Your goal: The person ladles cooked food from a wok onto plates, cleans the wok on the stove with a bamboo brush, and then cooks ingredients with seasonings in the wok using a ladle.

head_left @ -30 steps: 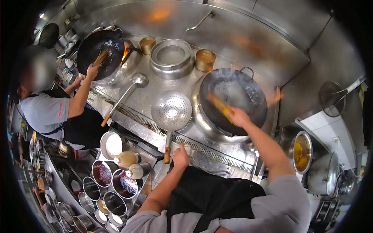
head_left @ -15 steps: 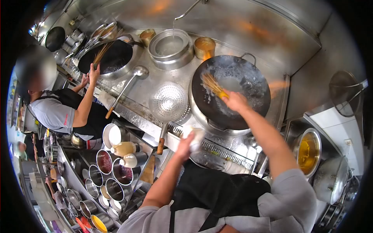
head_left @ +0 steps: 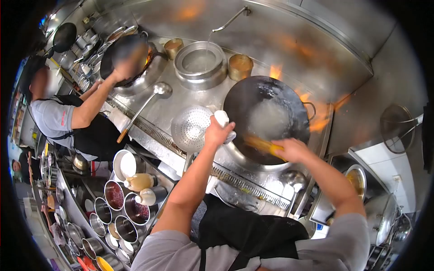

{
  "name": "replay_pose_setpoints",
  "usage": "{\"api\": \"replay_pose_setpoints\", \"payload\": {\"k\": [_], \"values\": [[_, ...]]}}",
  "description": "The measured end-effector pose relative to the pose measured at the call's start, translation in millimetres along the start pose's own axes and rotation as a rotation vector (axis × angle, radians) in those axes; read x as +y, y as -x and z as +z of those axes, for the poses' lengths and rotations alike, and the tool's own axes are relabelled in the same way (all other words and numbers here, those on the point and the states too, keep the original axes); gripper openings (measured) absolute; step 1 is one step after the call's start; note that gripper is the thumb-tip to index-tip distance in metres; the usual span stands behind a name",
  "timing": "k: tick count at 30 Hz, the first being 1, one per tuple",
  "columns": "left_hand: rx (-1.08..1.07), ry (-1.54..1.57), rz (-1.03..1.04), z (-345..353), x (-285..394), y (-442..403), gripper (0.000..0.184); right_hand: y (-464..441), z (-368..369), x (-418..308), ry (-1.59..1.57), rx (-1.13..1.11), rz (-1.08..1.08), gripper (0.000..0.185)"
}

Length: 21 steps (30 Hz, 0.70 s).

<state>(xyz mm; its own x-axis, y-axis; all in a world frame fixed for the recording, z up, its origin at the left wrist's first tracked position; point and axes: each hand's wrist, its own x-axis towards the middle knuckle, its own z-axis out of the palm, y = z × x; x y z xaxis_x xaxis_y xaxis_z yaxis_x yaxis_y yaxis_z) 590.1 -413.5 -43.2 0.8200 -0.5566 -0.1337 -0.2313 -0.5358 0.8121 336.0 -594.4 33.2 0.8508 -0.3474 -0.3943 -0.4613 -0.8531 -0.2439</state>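
Note:
My left hand (head_left: 219, 133) is closed around a folded white cloth (head_left: 221, 118) at the left rim of a large dark wok (head_left: 242, 99). Whether it grips the rim through the cloth is hard to make out. My right hand (head_left: 294, 150) grips the yellow-bound handle of a bamboo wok brush (head_left: 260, 143), its bristles blurred low inside the wok. Whitish wet streaks and steam show in the wok. Flames (head_left: 318, 122) rise past its back and right rim, near its loop handle (head_left: 310, 109).
Left of the wok lie a perforated strainer (head_left: 190, 128) and a long ladle (head_left: 160, 89). Behind stands a metal pot (head_left: 199, 74) under a running tap (head_left: 233, 19). Another ladle (head_left: 294, 179) rests at the front right. A co-worker (head_left: 54, 119) works at a second wok (head_left: 108, 63).
My left hand with the cloth has moved up to the wok's rim. The brush has swept down toward the wok's near side. Flames have flared around the wok.

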Motion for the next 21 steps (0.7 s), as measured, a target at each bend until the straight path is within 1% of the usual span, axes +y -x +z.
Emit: {"api": "replay_pose_setpoints", "payload": {"k": [1, 3, 5, 7, 9, 10, 12, 13, 14, 16, 18, 19, 20, 21], "values": [[-0.041, -0.112, 0.007, -4, 6, -5, 0.067, -41, -3, -6, -0.07, -0.057, 0.116, 0.05], [-0.085, -0.139, 0.008, -5, 5, -11, 0.066, -126, 19, 13, -0.276, 0.31, 0.166, 0.049], [-0.113, -0.146, -0.003, -3, 5, -13, 0.065, -150, 21, -23, -0.433, 0.457, 0.447, 0.051], [-0.107, -0.126, 0.012, -5, -1, -10, 0.064, -149, 71, -41, -0.47, 0.512, 0.346, 0.053], [-0.107, -0.104, 0.025, -10, 4, -6, 0.063, -95, 78, -77, -0.468, 0.44, 0.184, 0.056], [-0.128, -0.104, 0.016, -11, 6, -3, 0.067, -85, 82, -80, -0.43, 0.46, 0.141, 0.056], [-0.125, -0.093, 0.036, -10, 3, -2, 0.064, -101, 61, -63, -0.36, 0.365, 0.262, 0.055], [-0.135, -0.088, 0.038, -8, 3, 0, 0.064, -125, 48, -48, -0.401, 0.388, 0.344, 0.054], [-0.126, -0.085, 0.039, -8, 3, 1, 0.062, -148, 53, -35, -0.399, 0.392, 0.352, 0.054], [-0.111, -0.078, 0.052, -13, 1, -1, 0.06, -184, 63, -16, -0.774, 0.676, 0.437, 0.055], [-0.132, 0.105, 0.078, -16, -8, 2, 0.062, -170, 88, -56, -0.593, 0.652, 0.43, 0.056], [-0.142, 0.295, 0.167, -14, -23, -1, 0.066, -136, 86, -65, -0.528, 0.538, 0.312, 0.056], [-0.17, 0.299, 0.179, -14, -29, -1, 0.066, -94, 77, -79, -0.468, 0.42, 0.206, 0.056], [-0.19, 0.42, 0.142, -13, -30, -3, 0.067, -56, 67, -73, -0.437, 0.274, 0.156, 0.056]]}}
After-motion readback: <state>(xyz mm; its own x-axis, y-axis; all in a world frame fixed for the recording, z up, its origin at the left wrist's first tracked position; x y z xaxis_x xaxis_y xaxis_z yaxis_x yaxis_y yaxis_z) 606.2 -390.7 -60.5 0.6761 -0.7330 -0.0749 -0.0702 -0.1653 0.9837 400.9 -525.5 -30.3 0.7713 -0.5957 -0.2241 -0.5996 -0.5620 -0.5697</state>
